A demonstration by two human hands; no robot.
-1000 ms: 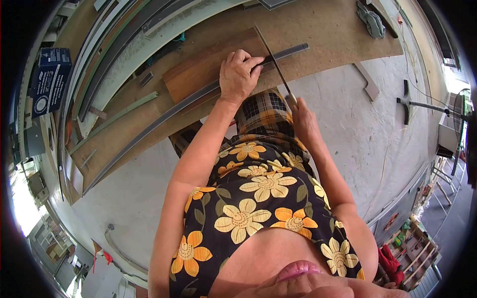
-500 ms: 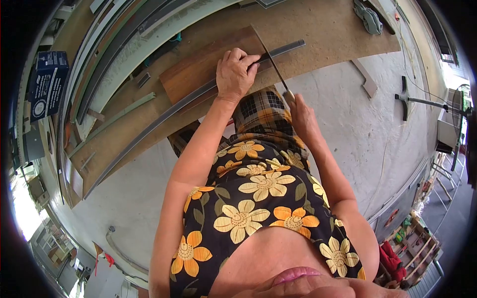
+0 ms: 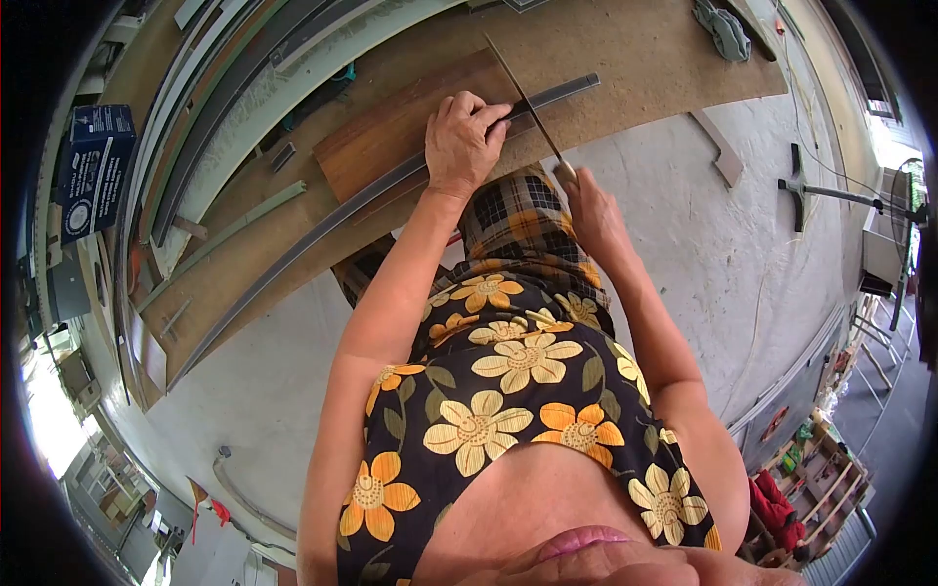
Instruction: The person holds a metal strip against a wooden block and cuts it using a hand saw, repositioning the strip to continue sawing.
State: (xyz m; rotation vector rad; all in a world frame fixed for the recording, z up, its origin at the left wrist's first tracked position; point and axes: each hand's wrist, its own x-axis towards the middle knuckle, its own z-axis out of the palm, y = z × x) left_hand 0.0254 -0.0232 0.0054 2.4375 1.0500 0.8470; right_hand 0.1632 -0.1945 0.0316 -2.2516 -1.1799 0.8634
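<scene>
My left hand grips a long, narrow dark grey strip, fingers bent over it, holding it down at a brown wooden board on the workbench. In my right hand is the light handle of a handsaw. Its thin blade crosses the strip just right of my left fingertips, by the board's right end, with the tip pointing away from me. A short end of the strip extends past the blade to the right.
Long strips and panels lie curved along the bench's left side, beside a dark blue box. A grey cloth-like bundle rests at the far right. An angled flat piece juts out past the bench edge.
My right hand has pushed the saw slightly forward, so its tip reaches further past the board. My left hand, the strip and the board stay in place.
</scene>
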